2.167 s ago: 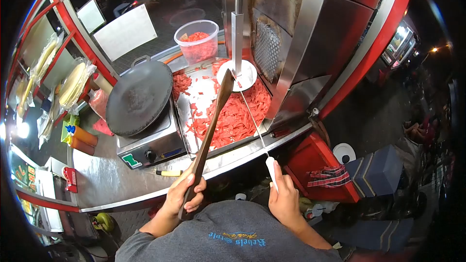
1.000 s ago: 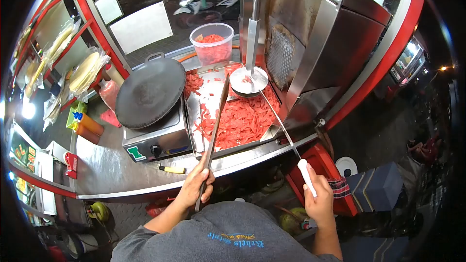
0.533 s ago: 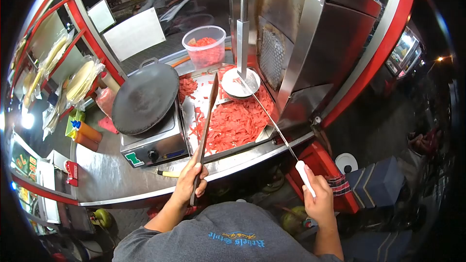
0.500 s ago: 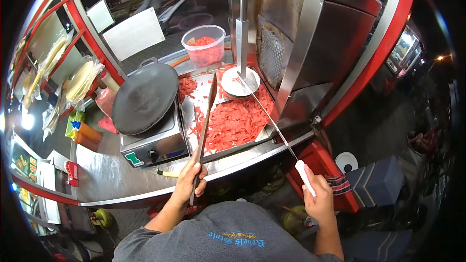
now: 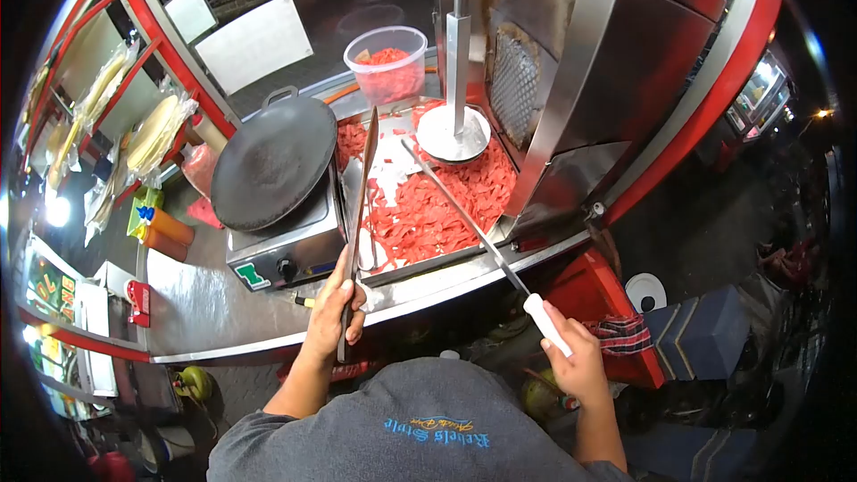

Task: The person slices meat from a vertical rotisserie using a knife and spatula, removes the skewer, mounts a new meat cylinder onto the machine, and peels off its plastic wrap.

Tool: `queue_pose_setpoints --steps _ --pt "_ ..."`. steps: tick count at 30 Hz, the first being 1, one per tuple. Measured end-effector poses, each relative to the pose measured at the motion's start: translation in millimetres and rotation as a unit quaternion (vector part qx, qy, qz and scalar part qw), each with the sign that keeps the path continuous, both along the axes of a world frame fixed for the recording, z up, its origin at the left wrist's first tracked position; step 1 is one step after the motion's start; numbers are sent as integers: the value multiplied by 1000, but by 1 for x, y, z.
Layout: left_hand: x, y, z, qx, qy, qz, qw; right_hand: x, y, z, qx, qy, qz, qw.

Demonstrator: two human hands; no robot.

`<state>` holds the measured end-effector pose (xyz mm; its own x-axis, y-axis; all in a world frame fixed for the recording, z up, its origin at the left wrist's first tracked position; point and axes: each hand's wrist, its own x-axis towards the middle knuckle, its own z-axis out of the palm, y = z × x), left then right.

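Observation:
My left hand (image 5: 336, 311) is wrapped round a long dark spatula (image 5: 361, 196), held nearly upright over the left part of the tray. The white handle of a long knife (image 5: 478, 230) is in my right hand (image 5: 574, 355); its blade slants up and left over the meat, with the tip left of the round white plate (image 5: 437, 138). That plate sits at the foot of a vertical metal post (image 5: 457, 71). Red sliced meat (image 5: 428, 214) lies spread in the metal tray (image 5: 402, 270). Neither tool appears to touch the plate.
Left of the tray, a black round pan (image 5: 272, 165) rests on a stove (image 5: 268, 263). Behind is a clear tub (image 5: 393, 80) of red pieces. A metal grill housing (image 5: 589, 80) stands at right. Sauce bottles (image 5: 167, 230) and bagged flatbreads (image 5: 156, 138) are at left.
The knife tip has left the plate and moved left over the tray. My left hand has risen slightly, shifting the spatula left. The view has shifted a little, and the passing rider is gone.

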<state>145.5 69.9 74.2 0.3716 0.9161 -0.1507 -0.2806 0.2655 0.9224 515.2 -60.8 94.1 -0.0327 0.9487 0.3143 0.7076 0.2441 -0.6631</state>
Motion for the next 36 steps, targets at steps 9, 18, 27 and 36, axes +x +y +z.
queue_pose_setpoints --steps 9,18,27,36 --pt "-6 -7 -3 20 46 -1 999 9 4 -56 -324 528 23 785" --pt "1 8 2 9 66 7 998 76 -53 -36 -425 496 -37 756" --pt "0 27 -14 9 80 -7 997 149 -162 2 -352 516 -135 769" --pt "3 45 -32 130 370 -34 919 132 -149 -11 -368 527 -132 755"
